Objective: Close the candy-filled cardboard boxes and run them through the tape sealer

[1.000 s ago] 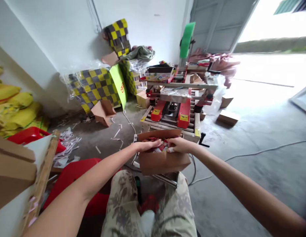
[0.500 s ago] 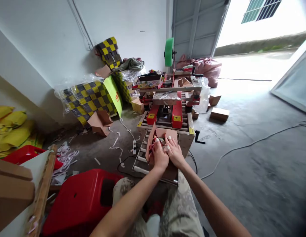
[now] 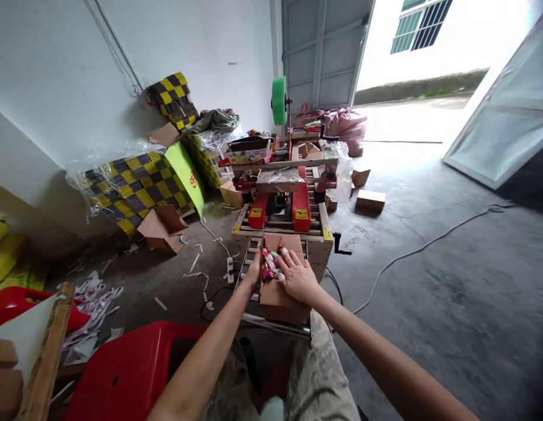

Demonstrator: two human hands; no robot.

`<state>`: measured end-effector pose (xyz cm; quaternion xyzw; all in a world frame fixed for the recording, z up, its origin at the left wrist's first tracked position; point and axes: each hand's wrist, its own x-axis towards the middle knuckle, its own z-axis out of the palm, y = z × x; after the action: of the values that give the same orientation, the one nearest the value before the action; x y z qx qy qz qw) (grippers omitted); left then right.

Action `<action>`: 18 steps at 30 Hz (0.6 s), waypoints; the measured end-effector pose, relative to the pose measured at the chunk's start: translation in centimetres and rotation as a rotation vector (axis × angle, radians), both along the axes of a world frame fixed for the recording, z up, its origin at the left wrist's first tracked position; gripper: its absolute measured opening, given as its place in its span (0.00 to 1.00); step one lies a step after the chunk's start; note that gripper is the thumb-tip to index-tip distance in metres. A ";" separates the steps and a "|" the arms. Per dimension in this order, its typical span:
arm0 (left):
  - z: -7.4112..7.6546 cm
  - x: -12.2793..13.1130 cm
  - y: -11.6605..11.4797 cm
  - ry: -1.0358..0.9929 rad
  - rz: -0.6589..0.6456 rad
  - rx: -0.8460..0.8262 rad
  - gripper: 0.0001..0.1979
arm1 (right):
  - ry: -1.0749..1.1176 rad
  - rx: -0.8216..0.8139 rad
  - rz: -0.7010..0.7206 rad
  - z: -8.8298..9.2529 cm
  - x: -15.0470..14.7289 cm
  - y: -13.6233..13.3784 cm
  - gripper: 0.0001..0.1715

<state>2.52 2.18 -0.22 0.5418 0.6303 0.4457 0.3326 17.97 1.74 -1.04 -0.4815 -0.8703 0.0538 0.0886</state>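
Note:
A cardboard box (image 3: pixel 283 305) sits at the near end of a roller conveyor, with small shiny wrapped packets (image 3: pixel 270 257) in red, pink and green showing at its opening. My right hand (image 3: pixel 298 279) lies flat over the packets and the near flap, its fingers spread. White wraps cover some of its fingertips. At the box's left side, my left hand (image 3: pixel 253 272) rests upright against the left edge with fingers stretched out; some of them are hidden. The far flap (image 3: pixel 285 241) lies beyond the packets.
Ahead stands a carton-sealing machine with red side belts (image 3: pixel 301 210) and a green tape roll (image 3: pixel 279 100). A crank handle (image 3: pixel 341 244) juts out at right. A red stool (image 3: pixel 122 365) stands at left. A power strip (image 3: pixel 230 270) and cable (image 3: pixel 398 257) lie on the floor.
My left hand has moved off the packets to the box's left side. The left flap no longer stands out wide. My right hand stays on the packets; the view has swung right.

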 end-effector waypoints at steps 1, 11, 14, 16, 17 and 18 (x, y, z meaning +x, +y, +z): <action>-0.6 0.8 0.0 0.022 -0.025 0.003 0.26 | 0.005 0.003 0.000 0.0 0.0 -0.1 0.30; -2.2 1.8 -0.4 0.441 -0.101 -0.009 0.27 | 0.533 -0.263 -0.050 -0.1 1.4 0.5 0.41; -2.2 1.5 -0.3 0.345 -0.112 0.009 0.27 | 0.590 -0.186 -0.074 -0.6 1.2 0.5 0.39; -2.3 1.2 -0.4 0.200 -0.115 0.041 0.27 | 0.498 -0.091 -0.070 -0.4 0.7 0.3 0.37; -2.4 1.1 -0.5 0.132 -0.114 0.057 0.27 | 0.435 -0.053 -0.056 -0.2 0.5 0.2 0.35; -2.5 1.1 -0.5 0.083 -0.115 0.072 0.26 | 0.376 -0.028 -0.039 0.2 0.2 0.2 0.34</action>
<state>3.58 1.64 -2.70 0.6067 0.5948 0.4255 0.3115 18.21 1.98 -0.85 -0.4810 -0.8281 0.1530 0.2439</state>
